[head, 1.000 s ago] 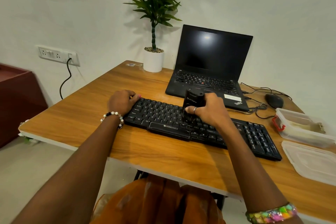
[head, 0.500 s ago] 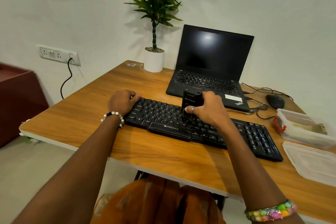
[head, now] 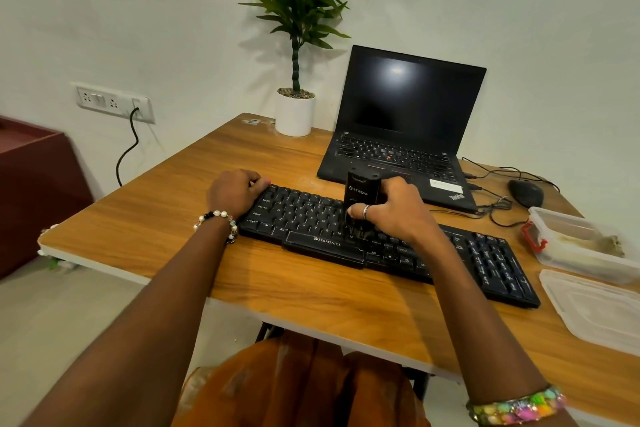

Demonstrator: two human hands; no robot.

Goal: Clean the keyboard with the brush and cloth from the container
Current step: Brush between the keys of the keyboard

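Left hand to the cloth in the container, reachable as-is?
Probably not: left hand holds the keyboard's far-left end; the container sits past its right end, with the right hand and brush between.

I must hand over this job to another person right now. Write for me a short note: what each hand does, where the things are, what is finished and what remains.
Right hand: grips the black brush upright, bristles down on the middle keys of the keyboard.
Left hand: holds the keyboard's left end to steady it.
Container: open, at the right side of the desk, with the cloth inside. Its lid lies in front of it.
Done: container opened, brush taken out, brushing under way.
Left: finish brushing, then take the cloth and wipe the keyboard. How much is already brushed I cannot tell.
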